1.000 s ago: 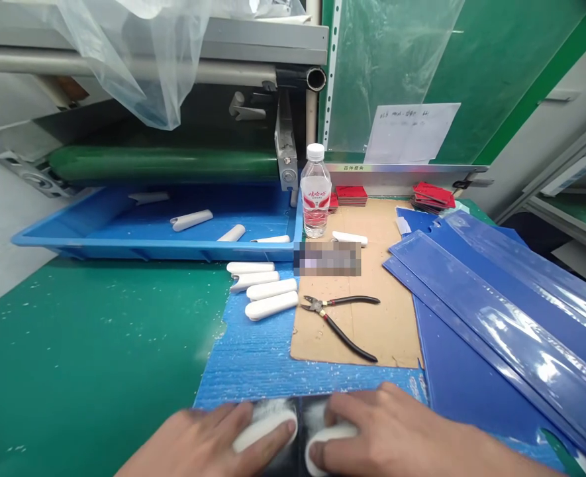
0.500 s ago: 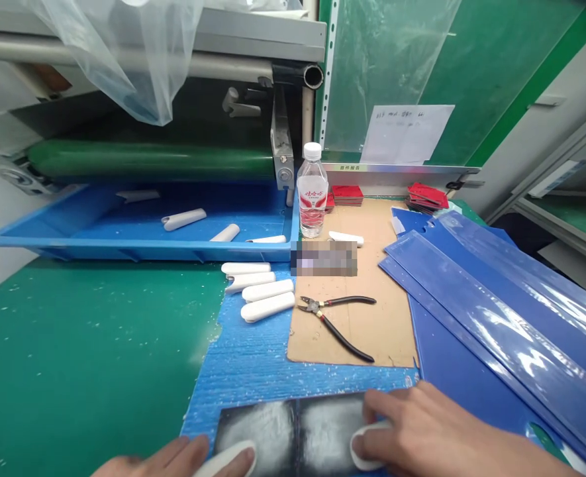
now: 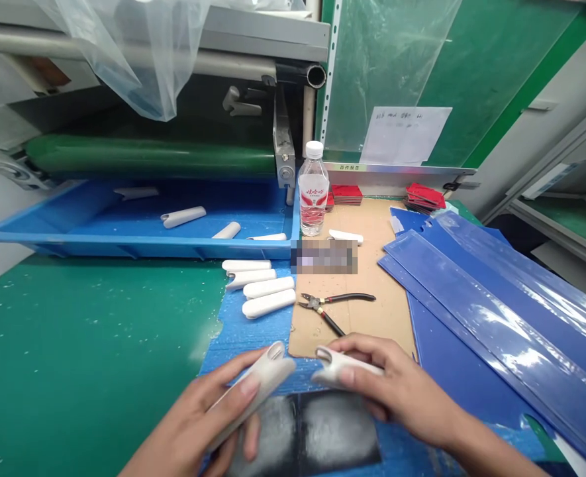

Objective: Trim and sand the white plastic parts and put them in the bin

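My left hand (image 3: 208, 424) grips a white plastic handle piece (image 3: 257, 381), lifted and tilted so its open end faces away from me. A second white handle piece (image 3: 340, 370) is held in my right hand (image 3: 396, 391), its open end pointing left towards the first. Both pieces hover above a dark sanding sheet (image 3: 317, 430) dusted white, which lies on a blue ribbed mat (image 3: 253, 331). Several more white handle pieces (image 3: 263, 288) lie in a row on the mat's far end.
Black-handled cutters (image 3: 335, 308) lie on a cardboard sheet (image 3: 367, 265), with a water bottle (image 3: 313, 192) behind. A blue tray (image 3: 138, 228) at the left holds several white pieces. Long blue plastic sheets (image 3: 496, 298) are stacked at the right. Red pads (image 3: 424, 197) sit at the back.
Both hands were pressing the white pieces flat on the dark sheet and sliding them. Now they have lifted the pieces off the sheet and hold them up end to end.
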The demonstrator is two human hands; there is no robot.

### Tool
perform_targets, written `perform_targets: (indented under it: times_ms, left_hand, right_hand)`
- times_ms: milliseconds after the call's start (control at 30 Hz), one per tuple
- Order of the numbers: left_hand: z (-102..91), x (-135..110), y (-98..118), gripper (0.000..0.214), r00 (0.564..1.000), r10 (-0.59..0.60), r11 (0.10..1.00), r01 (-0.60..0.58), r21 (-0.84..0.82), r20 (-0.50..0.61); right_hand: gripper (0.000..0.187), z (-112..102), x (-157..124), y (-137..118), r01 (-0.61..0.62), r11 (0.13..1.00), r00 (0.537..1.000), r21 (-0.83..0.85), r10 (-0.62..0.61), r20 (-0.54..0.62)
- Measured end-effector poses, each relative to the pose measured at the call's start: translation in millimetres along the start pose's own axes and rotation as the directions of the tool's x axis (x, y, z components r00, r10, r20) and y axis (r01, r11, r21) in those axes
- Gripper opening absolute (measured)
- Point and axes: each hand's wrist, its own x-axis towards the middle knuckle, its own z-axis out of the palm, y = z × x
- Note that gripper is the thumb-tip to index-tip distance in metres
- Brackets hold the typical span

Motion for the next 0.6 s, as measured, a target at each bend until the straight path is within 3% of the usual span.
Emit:
perform_targets:
  times_ms: [67, 167, 267, 500, 600]
  left_hand:
    - [18.9, 12, 18, 0.064, 0.991, -0.069, 0.986, 0.085, -0.141, 0.113]
    - [32.5, 22, 31, 0.052, 0.979, -0.106, 0.966, 0.143, -0.216, 0.174]
    - [34.8, 23, 31, 0.046, 0.976, -0.12, 0.961, 0.16, -0.226, 0.18]
    - [45.5, 28, 35, 0.049, 0.955, -0.152, 0.943, 0.217, -0.252, 0.253]
    - [39.6, 24, 33, 0.053, 0.963, -0.132, 0.98, 0.162, -0.113, 0.235]
  right_hand:
    - [0.037, 10, 11, 6, -0.108, 0.928, 0.993, 0.356, 0.087, 0.074]
    - [0.037, 15, 16, 12, -0.196, 0.787, 0.981, 0.585, 0.152, 0.123]
    - [0.034, 11, 12, 16, -0.232, 0.747, 0.972, 0.623, 0.196, 0.127]
    - [0.033, 5, 10, 20, -0.242, 0.76, 0.97, 0.603, 0.186, 0.155]
    - [0.036, 1, 7, 21, -0.222, 0.812, 0.975, 0.539, 0.173, 0.141]
